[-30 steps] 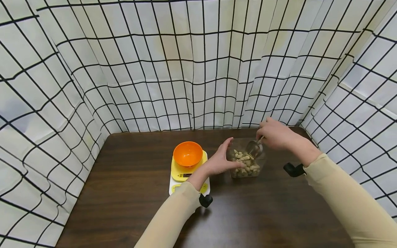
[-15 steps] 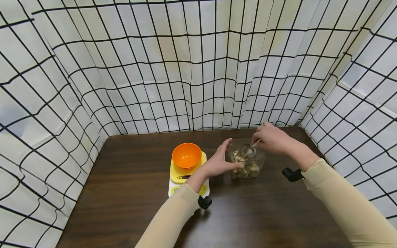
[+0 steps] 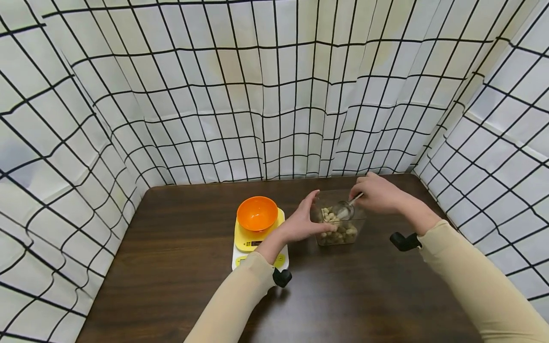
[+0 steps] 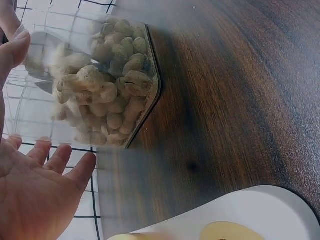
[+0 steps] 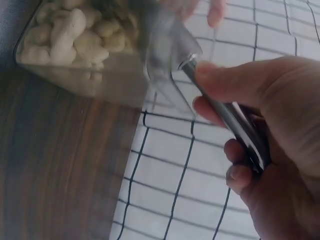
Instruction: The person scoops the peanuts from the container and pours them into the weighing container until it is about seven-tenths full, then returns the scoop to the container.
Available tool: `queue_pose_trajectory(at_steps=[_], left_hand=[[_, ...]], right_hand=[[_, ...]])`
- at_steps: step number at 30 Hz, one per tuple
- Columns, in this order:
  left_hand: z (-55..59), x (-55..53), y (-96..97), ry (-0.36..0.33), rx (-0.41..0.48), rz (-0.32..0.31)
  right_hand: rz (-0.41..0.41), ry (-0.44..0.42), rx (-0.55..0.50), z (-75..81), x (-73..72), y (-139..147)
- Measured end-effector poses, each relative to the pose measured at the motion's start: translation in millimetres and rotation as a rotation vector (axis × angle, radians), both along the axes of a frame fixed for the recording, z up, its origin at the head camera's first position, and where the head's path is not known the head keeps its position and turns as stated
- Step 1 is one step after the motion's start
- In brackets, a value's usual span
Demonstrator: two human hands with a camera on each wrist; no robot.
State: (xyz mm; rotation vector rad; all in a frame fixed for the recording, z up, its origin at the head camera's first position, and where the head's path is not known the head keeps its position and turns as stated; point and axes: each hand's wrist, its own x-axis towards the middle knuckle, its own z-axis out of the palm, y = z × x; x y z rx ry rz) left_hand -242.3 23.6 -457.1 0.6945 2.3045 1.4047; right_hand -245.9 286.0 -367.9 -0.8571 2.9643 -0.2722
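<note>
A clear plastic container point(image 3: 336, 240) holds peanuts in their shells point(image 4: 115, 90) and stands on the table, to the right of the scale. My left hand point(image 3: 302, 223) holds it from the left, thumb across the near side and fingers along the other side. My right hand point(image 3: 377, 191) grips the handle of a metal scoop point(image 5: 227, 115), with the fingers wrapped around it. Inside the container, the scoop's bowl point(image 3: 344, 209) is tilted down at the peanuts. How much it carries is hard to tell.
An orange bowl point(image 3: 257, 214) sits on a yellow and white kitchen scale point(image 3: 244, 242) left of the container. My left forearm passes over the scale's front right part. Grid-patterned curtains point(image 3: 240, 95) enclose the back and sides of the dark wooden table point(image 3: 171, 267).
My right hand has moved slightly left and toward me, and the scoop's bowl has shifted left inside the container. My left hand has stayed on the container.
</note>
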Motion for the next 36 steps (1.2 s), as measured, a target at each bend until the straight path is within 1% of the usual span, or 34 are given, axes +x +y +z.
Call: queue_pose_trajectory(at_steps=[4,7,14,20,23,29,36], left_hand=[[-0.7,-0.4,1.9,0.006,-0.006,0.005],[-1.0,-1.0,2.8,0.007,-0.008,0.006],[0.5,-1.5,1.7,0.013,-0.024,0.015],[1.8,-0.1,1.8,0.011,-0.028,0.011],[1.2,0.4,2.3,0.008,-0.03,0.009],[-0.1,0.2,2.5,0.002,-0.025,0.015],[-0.5,-0.4,2.9,0.014,-0.026,0.014]], right_hand=[[-0.012,-0.057,-0.079,-0.5,0.9,11.9],[-0.009,-0.075,-0.105,-1.6,1.5,13.7],[-0.05,-0.09,-0.095,-3.8,-0.7,6.7],[-0.038,-0.077,-0.087,-7.4,-3.1,11.9],[-0.03,-0.098,-0.127,-7.5,-3.5,18.1],[-0.044,-0.177,-0.228,-4.8,-4.2,29.4],[-0.111,-0.206,-0.319,-7.5,-9.2,35.1]])
